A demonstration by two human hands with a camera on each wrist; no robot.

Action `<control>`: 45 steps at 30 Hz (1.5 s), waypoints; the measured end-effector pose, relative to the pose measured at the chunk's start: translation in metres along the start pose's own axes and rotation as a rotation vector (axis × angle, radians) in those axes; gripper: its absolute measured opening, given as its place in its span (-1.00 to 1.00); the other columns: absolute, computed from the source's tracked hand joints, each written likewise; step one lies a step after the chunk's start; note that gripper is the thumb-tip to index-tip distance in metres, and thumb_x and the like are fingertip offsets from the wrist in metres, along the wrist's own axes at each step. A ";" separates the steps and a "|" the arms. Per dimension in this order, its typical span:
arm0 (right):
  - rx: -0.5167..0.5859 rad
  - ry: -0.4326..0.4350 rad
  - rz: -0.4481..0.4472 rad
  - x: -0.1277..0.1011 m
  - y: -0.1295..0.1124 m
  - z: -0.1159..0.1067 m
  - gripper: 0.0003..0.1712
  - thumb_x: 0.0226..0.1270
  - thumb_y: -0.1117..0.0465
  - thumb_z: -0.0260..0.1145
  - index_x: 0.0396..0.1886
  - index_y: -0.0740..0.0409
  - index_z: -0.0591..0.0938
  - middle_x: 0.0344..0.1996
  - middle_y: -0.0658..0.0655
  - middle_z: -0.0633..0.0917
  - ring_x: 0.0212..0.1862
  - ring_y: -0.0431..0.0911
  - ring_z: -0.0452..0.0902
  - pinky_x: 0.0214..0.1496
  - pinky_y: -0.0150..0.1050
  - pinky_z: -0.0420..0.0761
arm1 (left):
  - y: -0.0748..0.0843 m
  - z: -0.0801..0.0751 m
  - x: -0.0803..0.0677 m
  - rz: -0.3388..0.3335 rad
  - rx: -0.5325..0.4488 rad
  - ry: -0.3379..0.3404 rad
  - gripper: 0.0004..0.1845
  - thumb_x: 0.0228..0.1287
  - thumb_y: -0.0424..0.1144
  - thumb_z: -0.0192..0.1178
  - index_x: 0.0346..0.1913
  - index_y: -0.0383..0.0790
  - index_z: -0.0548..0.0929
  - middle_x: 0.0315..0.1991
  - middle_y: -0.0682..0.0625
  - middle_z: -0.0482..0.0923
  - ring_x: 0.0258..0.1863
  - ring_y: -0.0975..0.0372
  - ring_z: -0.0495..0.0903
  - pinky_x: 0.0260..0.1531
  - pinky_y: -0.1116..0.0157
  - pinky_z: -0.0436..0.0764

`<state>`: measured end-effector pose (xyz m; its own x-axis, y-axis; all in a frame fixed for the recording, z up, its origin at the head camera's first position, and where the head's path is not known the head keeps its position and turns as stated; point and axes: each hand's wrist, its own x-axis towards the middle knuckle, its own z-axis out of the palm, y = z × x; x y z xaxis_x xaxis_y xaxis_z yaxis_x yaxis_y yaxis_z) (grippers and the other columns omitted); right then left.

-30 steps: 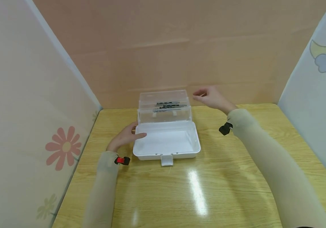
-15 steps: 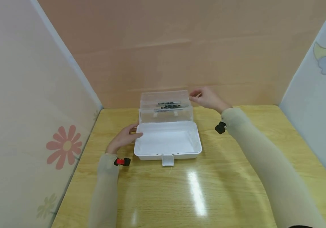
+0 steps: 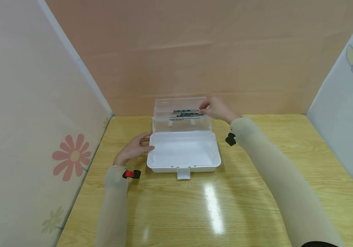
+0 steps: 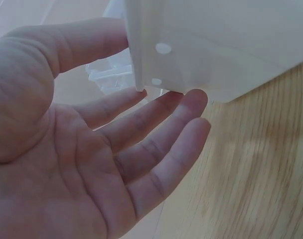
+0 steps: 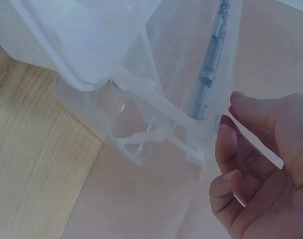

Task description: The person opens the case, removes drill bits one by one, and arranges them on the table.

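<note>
A white plastic box (image 3: pixel 164 169) stands open on the table, its front latch (image 3: pixel 183 173) hanging down. Behind it lean a translucent lid (image 3: pixel 179 103) and a translucent tray (image 3: pixel 164 127). Several dark drill bits (image 3: pixel 184 115) lie side by side in the tray, also seen in the right wrist view as drill bits (image 5: pixel 207 79) along the tray's edge. My left hand (image 3: pixel 135 146) holds the box's left wall, thumb over the rim and fingers outside. My right hand (image 3: pixel 219 109) is at the tray's right end, thumb and fingertips bent and apart, close to the drill bits' ends.
The box sits toward the back of a wooden table (image 3: pixel 176 206). An orange-brown backdrop (image 3: pixel 179 51) rises behind it. Pale panels with flower and cloud patterns, the left panel (image 3: pixel 25 85) and right panel (image 3: pixel 349 120), stand at the sides.
My right hand has moved left from beside the lid to the right ends of the drill bits. My left hand stays at the box's left wall.
</note>
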<state>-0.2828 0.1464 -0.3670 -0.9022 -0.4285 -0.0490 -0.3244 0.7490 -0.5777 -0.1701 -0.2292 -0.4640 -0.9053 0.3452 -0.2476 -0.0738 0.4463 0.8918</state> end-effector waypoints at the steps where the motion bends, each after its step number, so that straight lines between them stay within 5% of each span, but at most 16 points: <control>1: -0.012 -0.002 -0.005 0.001 0.000 0.001 -0.71 0.58 0.23 0.33 0.12 0.30 0.77 0.17 0.34 0.75 0.26 0.24 0.61 0.37 0.22 0.58 | 0.000 0.000 0.000 0.001 -0.002 -0.002 -0.18 0.56 -0.19 0.28 0.71 -0.20 0.13 0.62 -0.36 0.24 0.50 -0.23 0.44 0.36 -0.12 0.62; 26: -0.121 -0.092 0.004 0.012 0.000 0.012 -0.71 0.62 0.22 0.28 0.12 0.25 0.79 0.12 0.29 0.79 0.20 0.20 0.69 0.34 0.17 0.64 | -0.002 0.002 -0.001 -0.001 -0.003 0.012 -0.18 0.54 -0.17 0.31 0.70 -0.15 0.17 0.62 -0.32 0.27 0.54 -0.21 0.39 0.42 -0.16 0.54; 45: -0.094 -0.119 0.024 0.009 -0.001 0.012 -0.74 0.61 0.25 0.30 0.07 0.30 0.79 0.08 0.31 0.79 0.10 0.17 0.70 0.27 0.15 0.66 | -0.002 0.006 -0.002 0.003 -0.019 0.005 -0.21 0.54 -0.14 0.31 0.69 -0.12 0.21 0.61 -0.31 0.29 0.54 -0.22 0.39 0.41 -0.18 0.55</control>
<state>-0.2875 0.1356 -0.3762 -0.8716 -0.4628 -0.1616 -0.3335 0.8015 -0.4964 -0.1661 -0.2262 -0.4673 -0.9077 0.3422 -0.2431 -0.0792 0.4292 0.8997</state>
